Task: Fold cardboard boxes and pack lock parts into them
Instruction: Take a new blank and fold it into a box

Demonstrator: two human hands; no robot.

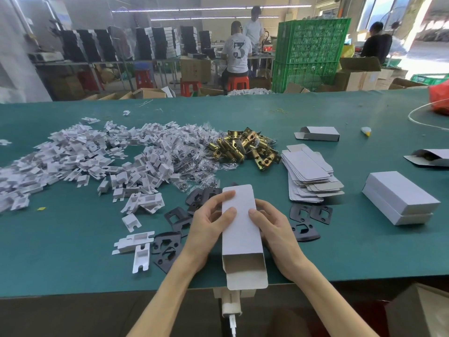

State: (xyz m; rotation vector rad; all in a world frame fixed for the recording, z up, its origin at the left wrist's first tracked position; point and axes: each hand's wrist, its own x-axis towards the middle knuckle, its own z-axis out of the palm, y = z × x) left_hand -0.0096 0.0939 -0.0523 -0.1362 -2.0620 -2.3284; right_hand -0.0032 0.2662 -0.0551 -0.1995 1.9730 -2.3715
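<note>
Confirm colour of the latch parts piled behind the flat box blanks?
Brass-gold, shiny metal latch parts, heaped on the green table. Head view, the only one, shows them clearly.

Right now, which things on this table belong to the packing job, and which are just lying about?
Job: open box held by left hand and right hand; flat box stack; brass latches; black plates; white inserts; closed boxes.
Lying about: rubber bands; red bag.
</note>
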